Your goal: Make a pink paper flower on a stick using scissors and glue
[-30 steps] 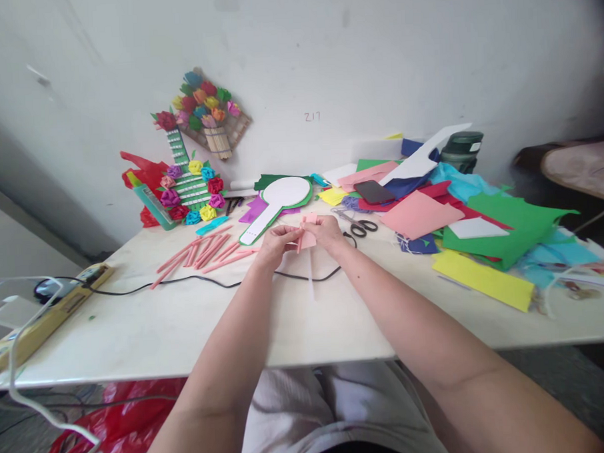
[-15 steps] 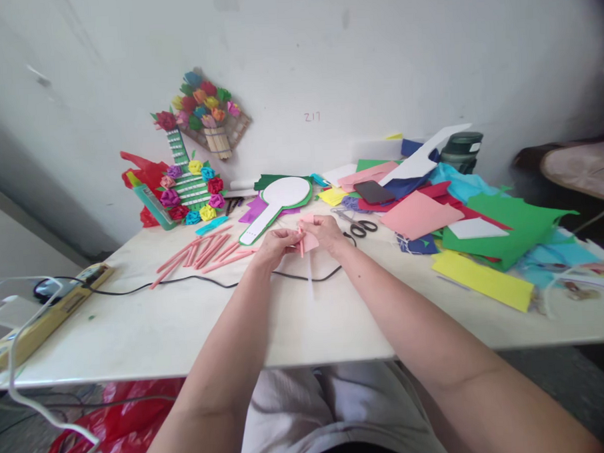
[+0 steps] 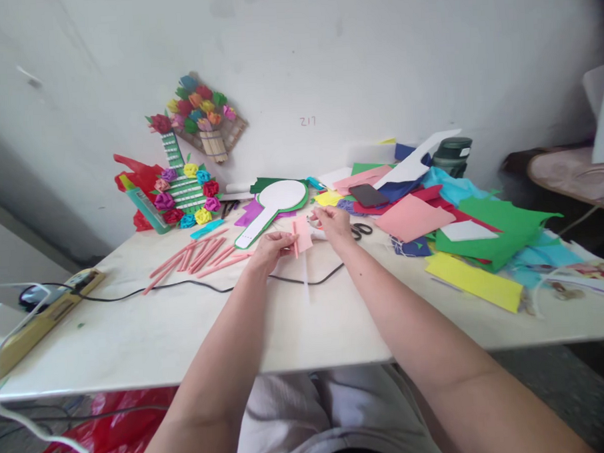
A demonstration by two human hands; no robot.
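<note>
Worktop (image 3: 187,345) count: 1 left hand (image 3: 273,246), 1 right hand (image 3: 335,226), 1 pink sheet (image 3: 304,234) between. Toward the left edge, loose pink rolls (image 3: 207,255), about 9, overlapping, exact number unclear; 1 power strip (image 3: 50,316) at that edge. Back left corner: 1 glue bottle (image 3: 148,210), 1 striped panel (image 3: 185,191) with 11 visible roses (image 3: 211,188). Back edge: 2 white cutouts (image 3: 282,194), 1 dark bottle (image 3: 452,158). Right of center: 1 phone (image 3: 369,195), 1 pair of scissors (image 3: 361,228). Front right: 1 yellow sheet (image 3: 477,280).
</note>
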